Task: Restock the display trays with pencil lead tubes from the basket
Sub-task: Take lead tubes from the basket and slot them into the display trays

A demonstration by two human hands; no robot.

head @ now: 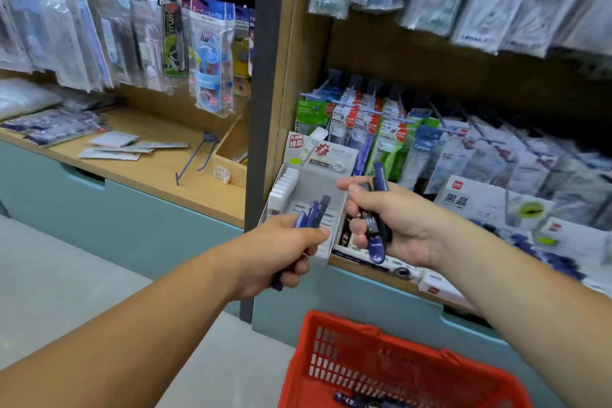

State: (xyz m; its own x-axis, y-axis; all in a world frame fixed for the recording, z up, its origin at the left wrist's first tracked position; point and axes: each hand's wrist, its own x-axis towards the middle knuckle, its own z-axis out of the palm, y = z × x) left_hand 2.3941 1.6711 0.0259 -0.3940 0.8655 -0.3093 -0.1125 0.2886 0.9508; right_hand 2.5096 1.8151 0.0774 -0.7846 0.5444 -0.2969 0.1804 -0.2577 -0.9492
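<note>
Down low, nearest of all, is the red basket (331, 368) on the floor. A few leftover tubes (347, 402) lie at the bottom of it.

Above the basket are the two hands. The left hand (281, 252) is closed around a bunch of dark blue lead tubes (314, 212), and their tops stick out past the thumb. The right hand (394, 225) has its fingers curled around a second bunch (376, 238), with the thumb lying on top.

Both hands are just in front of the white display tray (308, 189). The tray sits at the front left corner of the counter (347, 264), next to the dark post (261, 109). A row of white cases (284, 184) fills its left side, and the rest looks mostly bare. Behind it, packs (381, 132) hang on hooks.

The tubes look small, light and hard. I think they are smooth and round, so they may slip or roll away. It is best to hold each one around the middle with finger and thumb. The lead inside may snap if one falls.
</note>
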